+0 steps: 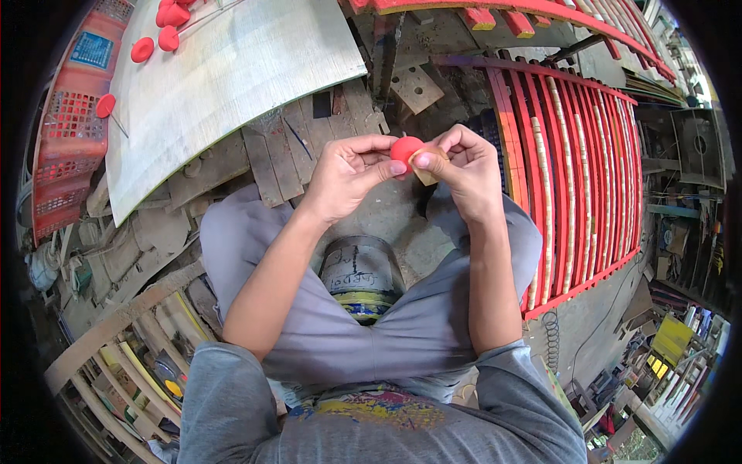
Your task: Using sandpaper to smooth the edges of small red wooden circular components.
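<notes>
Between my two hands, above my knees, is a small red rounded knob [405, 150]. My left hand [344, 174] pinches it from the left with thumb and fingertips. My right hand [466, 166] is closed on a small folded tan piece that looks like sandpaper [424, 177], pressed against the knob's right side. The knob's underside is hidden. On the pale board [232, 69] at the upper left lie several similar red knobs [168, 38], some with thin rods, and one by itself near the left edge [106, 106].
A red plastic crate [71, 143] stands beyond the board's left edge. Red slatted racks [576, 178] fill the right side. Between my legs is a grey bucket [359, 267]. A wooden block with holes [417, 88] lies ahead; a slatted wooden bench [131, 332] is at the lower left.
</notes>
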### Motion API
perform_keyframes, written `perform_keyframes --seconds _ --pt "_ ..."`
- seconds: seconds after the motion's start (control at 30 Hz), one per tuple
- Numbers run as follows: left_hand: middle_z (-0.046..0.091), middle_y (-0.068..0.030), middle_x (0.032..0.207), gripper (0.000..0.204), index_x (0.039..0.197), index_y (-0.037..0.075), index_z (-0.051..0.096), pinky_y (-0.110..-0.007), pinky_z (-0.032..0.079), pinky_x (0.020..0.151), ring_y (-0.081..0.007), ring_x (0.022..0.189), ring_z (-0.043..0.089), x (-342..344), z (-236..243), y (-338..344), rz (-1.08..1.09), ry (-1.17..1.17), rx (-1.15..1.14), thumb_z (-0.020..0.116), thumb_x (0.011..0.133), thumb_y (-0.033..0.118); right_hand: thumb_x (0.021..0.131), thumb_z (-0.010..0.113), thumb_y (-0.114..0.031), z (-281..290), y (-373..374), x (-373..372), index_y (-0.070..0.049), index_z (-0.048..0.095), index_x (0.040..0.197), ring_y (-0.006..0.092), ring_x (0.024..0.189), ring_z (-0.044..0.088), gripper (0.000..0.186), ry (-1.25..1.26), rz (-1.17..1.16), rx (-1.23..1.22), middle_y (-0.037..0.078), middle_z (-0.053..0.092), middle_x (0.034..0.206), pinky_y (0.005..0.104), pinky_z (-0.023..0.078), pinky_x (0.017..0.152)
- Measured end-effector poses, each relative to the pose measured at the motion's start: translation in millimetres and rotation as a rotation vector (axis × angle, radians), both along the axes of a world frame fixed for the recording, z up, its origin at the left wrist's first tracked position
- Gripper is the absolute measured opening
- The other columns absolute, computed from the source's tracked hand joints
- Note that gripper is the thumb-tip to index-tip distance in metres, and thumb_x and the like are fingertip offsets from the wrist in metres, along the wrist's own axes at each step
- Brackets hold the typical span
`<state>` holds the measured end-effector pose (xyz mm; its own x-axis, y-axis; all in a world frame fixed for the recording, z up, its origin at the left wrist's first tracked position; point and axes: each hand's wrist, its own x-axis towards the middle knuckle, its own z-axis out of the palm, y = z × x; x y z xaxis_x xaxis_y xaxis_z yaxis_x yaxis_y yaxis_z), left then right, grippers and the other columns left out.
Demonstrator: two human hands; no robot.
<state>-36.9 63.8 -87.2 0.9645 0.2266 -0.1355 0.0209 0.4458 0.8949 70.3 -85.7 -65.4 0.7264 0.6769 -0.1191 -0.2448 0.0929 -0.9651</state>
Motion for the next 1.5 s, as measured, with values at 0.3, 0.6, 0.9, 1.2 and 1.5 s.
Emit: perform_keyframes --seconds 0.3,0.6,0.9,1.2,1.5 --pt "0.066 -0.0106 0.097 0.028 0.111 -0.004 0.06 -0.027 0.053 0.076 -0.0147 0.081 0.064 -1 5 2 -0.083 -0.025 -0.24 0.064 0.087 0.009 0.082 0.069 -0.004 -1 -8 10 -0.005 0.051 0.079 0.0159 0.074 0.065 0.018 0.369 0.031 0.18 0.014 0.066 0.085 0.0265 0.053 0.067" --pt "0.065 -0.0092 0.098 0.024 0.11 -0.004 0.059 -0.025 0.051 0.074 -0.0121 0.08 0.062 0 7 -1 -0.06 0.013 -0.048 0.061 0.09 0.008 0.079 0.073 -0.007 -7 1 -4 -0.007 0.055 0.078 0.009 0.076 0.058 0.018 0.203 0.053 -0.021 0.006 0.063 0.089 0.0223 0.048 0.071" --pt "0.063 -0.0103 0.1 0.029 0.116 -0.005 0.055 -0.027 0.05 0.076 -0.0141 0.086 0.06 -1 10 5 -0.171 0.038 -0.276 0.054 0.094 0.013 0.082 0.067 -0.001 -6 -3 6 -0.006 0.047 0.077 0.0159 0.072 0.065 0.021 0.277 0.014 0.09 0.013 0.065 0.083 0.0261 0.055 0.064" --pt "0.062 -0.0113 0.103 0.033 0.121 -0.005 0.051 -0.029 0.052 0.077 -0.0162 0.086 0.061 0 5 9 -0.153 0.036 -0.418 0.053 0.095 0.014 0.091 0.059 -0.016 -6 -3 8 -0.007 0.056 0.088 0.0146 0.085 0.062 0.01 0.323 -0.071 0.08 0.009 0.064 0.101 0.0302 0.053 0.073" --pt "0.063 -0.0111 0.098 0.025 0.111 -0.001 0.053 -0.025 0.052 0.067 -0.0127 0.075 0.063 4 4 1 0.006 0.045 -0.11 0.061 0.089 0.007 0.075 0.076 -0.003 -13 10 -5 -0.005 0.057 0.078 0.0078 0.065 0.059 0.02 0.199 -0.042 0.009 0.006 0.065 0.076 0.021 0.049 0.059"
